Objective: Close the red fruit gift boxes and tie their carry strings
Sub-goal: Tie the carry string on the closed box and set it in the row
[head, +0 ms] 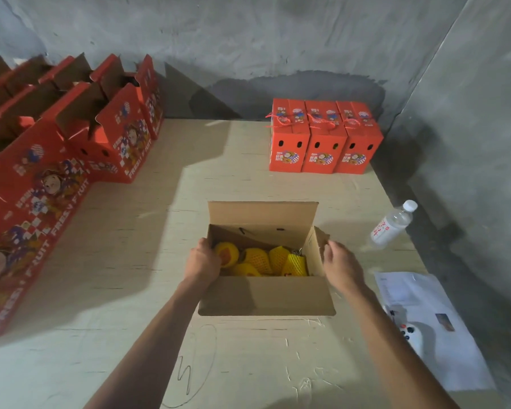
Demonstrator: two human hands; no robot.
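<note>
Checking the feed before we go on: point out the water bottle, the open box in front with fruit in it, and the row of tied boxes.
water bottle [391, 226], head view, on its label.
open box [266, 295], head view, on its near flap.
tied boxes [322, 150], head view, on the middle box's front face.

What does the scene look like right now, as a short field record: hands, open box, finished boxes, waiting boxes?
left hand: grips left wall of open box
right hand: fingers curled at the right side flap
open box contents: fruit in yellow foam nets
finished boxes: three, strings tied, far side of table
waiting boxes: row at left, tops open
</note>
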